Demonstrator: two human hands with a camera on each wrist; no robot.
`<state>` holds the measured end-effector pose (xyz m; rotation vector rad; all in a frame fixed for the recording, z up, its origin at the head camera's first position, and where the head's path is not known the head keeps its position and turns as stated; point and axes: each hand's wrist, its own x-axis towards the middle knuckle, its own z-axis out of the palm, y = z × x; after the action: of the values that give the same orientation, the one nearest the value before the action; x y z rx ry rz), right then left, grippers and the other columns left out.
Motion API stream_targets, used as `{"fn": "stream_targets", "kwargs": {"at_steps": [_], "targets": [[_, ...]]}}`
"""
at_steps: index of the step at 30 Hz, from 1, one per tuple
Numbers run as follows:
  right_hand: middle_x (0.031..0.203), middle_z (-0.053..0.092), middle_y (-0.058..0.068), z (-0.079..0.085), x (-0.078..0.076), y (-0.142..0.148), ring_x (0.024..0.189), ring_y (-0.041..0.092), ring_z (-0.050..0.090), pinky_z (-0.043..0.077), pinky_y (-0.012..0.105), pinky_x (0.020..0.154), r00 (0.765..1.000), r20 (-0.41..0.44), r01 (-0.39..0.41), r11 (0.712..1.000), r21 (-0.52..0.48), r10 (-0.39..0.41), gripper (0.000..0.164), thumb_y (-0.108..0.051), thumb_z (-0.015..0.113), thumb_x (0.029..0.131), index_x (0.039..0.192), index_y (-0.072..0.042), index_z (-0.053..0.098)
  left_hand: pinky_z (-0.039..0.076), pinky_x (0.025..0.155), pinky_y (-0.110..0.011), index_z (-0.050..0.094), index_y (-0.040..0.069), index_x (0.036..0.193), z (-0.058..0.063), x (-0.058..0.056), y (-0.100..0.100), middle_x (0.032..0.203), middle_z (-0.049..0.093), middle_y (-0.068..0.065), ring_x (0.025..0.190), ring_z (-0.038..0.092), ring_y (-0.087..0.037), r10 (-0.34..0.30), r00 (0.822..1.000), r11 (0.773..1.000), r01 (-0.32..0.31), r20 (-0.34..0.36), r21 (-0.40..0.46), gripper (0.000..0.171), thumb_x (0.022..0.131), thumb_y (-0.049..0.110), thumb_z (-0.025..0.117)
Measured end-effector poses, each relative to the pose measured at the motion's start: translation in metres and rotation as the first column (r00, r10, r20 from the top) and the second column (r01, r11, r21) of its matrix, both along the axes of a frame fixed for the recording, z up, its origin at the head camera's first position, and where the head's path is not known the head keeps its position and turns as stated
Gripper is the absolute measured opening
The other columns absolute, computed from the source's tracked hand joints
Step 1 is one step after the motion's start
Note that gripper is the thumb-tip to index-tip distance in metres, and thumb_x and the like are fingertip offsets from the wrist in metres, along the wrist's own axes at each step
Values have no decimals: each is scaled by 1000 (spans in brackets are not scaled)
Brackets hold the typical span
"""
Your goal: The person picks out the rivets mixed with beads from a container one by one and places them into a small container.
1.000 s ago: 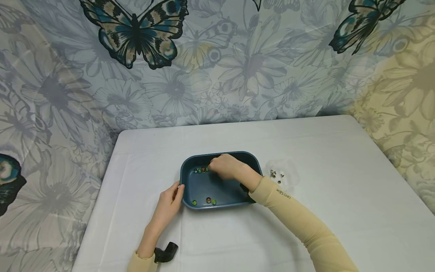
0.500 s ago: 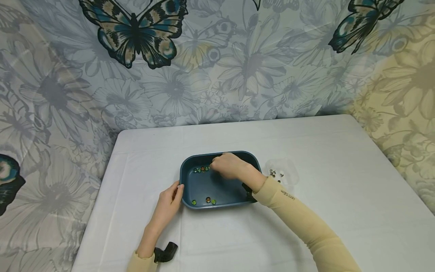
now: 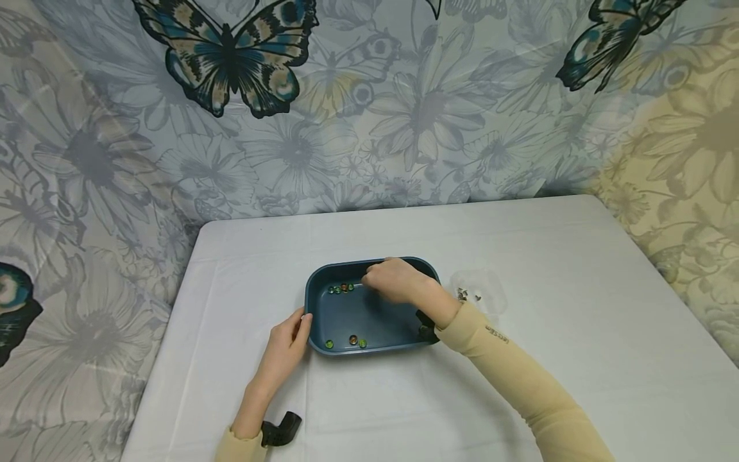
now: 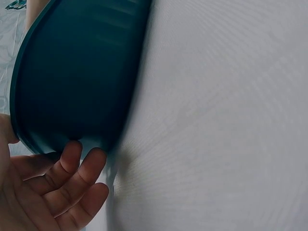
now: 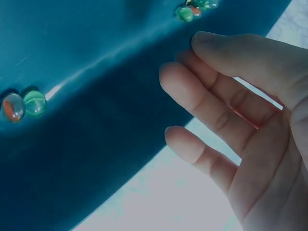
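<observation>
A dark blue tray (image 3: 369,324) lies on the table. My left hand (image 3: 285,340) grips its left rim, thumb on top; in the left wrist view the fingers (image 4: 79,185) bend against its outer wall. Over the tray's back part is my right hand (image 3: 398,282). In the right wrist view this right hand (image 5: 240,110) has loosely bent, spread fingers, with nothing visible between them. Left of it, several glass marbles (image 3: 344,288) stand in a row along the back wall. Near the front wall lie a green marble (image 3: 329,344), a brown marble (image 3: 353,340) and another green marble (image 3: 362,343).
A clear shallow dish (image 3: 493,292) stands right of the tray, partly behind the right sleeve. It holds several small shiny pieces (image 3: 463,294), too small to tell. White cloth covers the table (image 3: 254,256); a butterfly-patterned curtain (image 3: 358,154) hangs behind.
My right hand has drawn a little to the right, away from the row of marbles, which now shows more fully. The left hand keeps its place on the rim.
</observation>
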<state>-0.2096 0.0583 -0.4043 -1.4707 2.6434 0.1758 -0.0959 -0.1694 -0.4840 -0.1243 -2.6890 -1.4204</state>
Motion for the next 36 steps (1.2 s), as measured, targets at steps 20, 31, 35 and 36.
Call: {"fn": "stream_targets", "kwargs": {"at_steps": [20,31,35,36], "targets": [[75,60,2,4,3,13,65,14,52,35,29,58,999,-32,10,999,-54,-12,9,-6,61,89,87,-9,70,40,54,-24,59,3,119,0,1,0,66,51,3,59,45,-11,-4,1000,1000,3,22,15,37,100,30,42],[72,58,2,11,7,20,61,13,49,34,29,58,998,-56,11,997,-76,-15,9,-6,62,89,84,-9,68,39,53,-24,59,2,118,1,1,1,65,50,4,59,44,-11,-10,1000,1000,10,21,11,37,100,29,42],[70,57,2,13,8,23,61,14,49,37,31,60,998,-49,24,996,-81,-28,10,-7,61,89,82,-9,67,37,51,-24,60,3,116,2,1,1,62,45,3,56,42,-11,-10,1000,1000,10,20,9,36,100,30,42],[70,57,2,13,8,23,61,14,49,38,31,60,998,-49,27,996,-81,-31,9,-7,61,89,82,-9,67,37,51,-24,60,3,116,2,1,1,62,45,4,56,41,-10,-9,1000,1000,9,18,8,36,100,30,42]]}}
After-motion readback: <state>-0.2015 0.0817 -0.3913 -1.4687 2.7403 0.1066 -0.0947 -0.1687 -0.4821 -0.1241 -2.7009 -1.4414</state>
